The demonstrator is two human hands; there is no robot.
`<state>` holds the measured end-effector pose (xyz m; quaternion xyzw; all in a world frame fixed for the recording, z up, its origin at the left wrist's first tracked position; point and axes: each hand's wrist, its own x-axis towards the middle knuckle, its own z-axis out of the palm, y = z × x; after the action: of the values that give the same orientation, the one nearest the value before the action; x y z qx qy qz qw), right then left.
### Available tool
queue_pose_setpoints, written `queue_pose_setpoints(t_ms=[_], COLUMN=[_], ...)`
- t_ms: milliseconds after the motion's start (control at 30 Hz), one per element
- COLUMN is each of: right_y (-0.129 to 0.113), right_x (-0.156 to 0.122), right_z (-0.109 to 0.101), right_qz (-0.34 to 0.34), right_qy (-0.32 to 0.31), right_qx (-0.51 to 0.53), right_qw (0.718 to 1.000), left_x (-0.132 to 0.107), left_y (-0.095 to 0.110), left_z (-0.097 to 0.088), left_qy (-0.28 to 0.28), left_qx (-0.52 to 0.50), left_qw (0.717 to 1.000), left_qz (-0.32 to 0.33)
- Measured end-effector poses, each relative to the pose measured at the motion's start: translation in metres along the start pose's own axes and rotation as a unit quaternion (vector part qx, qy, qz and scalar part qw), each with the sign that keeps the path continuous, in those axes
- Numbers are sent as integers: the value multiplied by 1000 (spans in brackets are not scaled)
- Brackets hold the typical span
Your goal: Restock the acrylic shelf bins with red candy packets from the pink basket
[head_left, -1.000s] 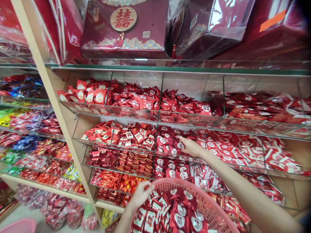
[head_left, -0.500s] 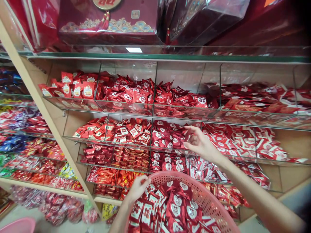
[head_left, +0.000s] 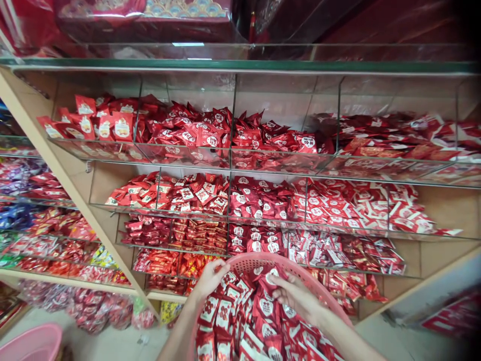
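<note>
A pink plastic basket (head_left: 251, 261) full of red sweet packets (head_left: 240, 321) is held low in front of the shelves. My left hand (head_left: 209, 277) grips its rim on the left side. My right hand (head_left: 295, 297) lies inside the basket on the packets, its fingers pinched on a dark red packet (head_left: 269, 281). Just beyond the basket are clear glass shelf bins (head_left: 263, 220) filled with more red packets.
Glass-fronted shelves (head_left: 240, 165) carry rows of red packets, split by clear dividers. Dark red gift boxes (head_left: 150, 15) stand on the top shelf. A slanted wooden post (head_left: 67, 185) separates a left rack of multicoloured sweets (head_left: 33, 220). Another pink basket (head_left: 30, 343) sits on the floor, bottom left.
My right hand has left the middle shelf bin and come down into the basket with a packet. The view has tilted downward; my left hand has stayed on the rim.
</note>
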<state>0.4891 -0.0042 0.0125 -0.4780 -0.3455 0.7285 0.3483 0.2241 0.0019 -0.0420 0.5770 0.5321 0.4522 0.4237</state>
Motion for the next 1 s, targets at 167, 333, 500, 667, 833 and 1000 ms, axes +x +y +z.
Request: queue_pose_setpoints(t_ms=[167,333,500,667,833,1000], right_y=[6,5,11,16,19,25], right_x=[2,-4,-10,-11,-7,-4], right_z=[-12,-23,-31,-35,-37,-39], right_qz=[30,22,55,68,98,109], right_qy=[11,23,29,28,67,63], right_qx=[-51,-60,-85,-126,-72,-47], right_qw=[998,998,994,989,990,991], left_x=[-1,0,0,0,1,0], left_y=[4,7,8,10,7,3], left_z=[0,-1,-1,-1,0,0], left_qy=[1,5,0,-4,-2,6], left_qx=[14,17,19,9,12,19], left_qw=[1000,1000,1000,1000,1000,1000], left_qz=[-2,-3,0,-1,-7,-3])
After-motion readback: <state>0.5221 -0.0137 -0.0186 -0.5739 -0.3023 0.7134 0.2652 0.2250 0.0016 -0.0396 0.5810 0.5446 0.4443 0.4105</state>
